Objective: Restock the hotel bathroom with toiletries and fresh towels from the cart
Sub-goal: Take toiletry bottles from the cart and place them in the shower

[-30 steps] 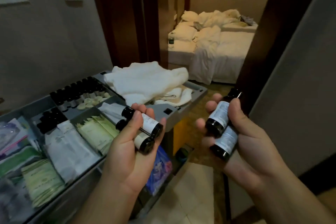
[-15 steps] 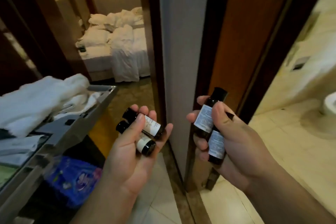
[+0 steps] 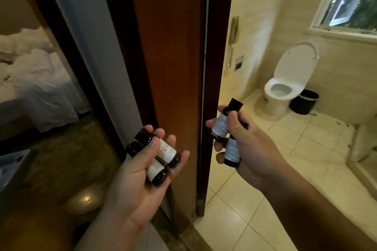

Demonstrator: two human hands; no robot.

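The left pair of bottles (image 3: 161,159), lying across nearly straight fingers under only a thumb, looked liable to roll onto the tiled floor (image 3: 234,220) if the left hand (image 3: 134,181) clipped the wooden door frame (image 3: 173,57) just beside it. The right pair of bottles (image 3: 225,138) sat firmer, wrapped in the right hand's (image 3: 253,149) curled fingers inside the bathroom doorway. Both hands were held out front, apart.

From my end no text is legible. The two dark bottles (image 3: 159,177) lying in the left hand (image 3: 132,181) carry white labels (image 3: 168,152) with a faint mark (too blurred to make out). The other two bottles (image 3: 220,126), gripped in the right hand (image 3: 250,145), show rows of fine print I cannot read.
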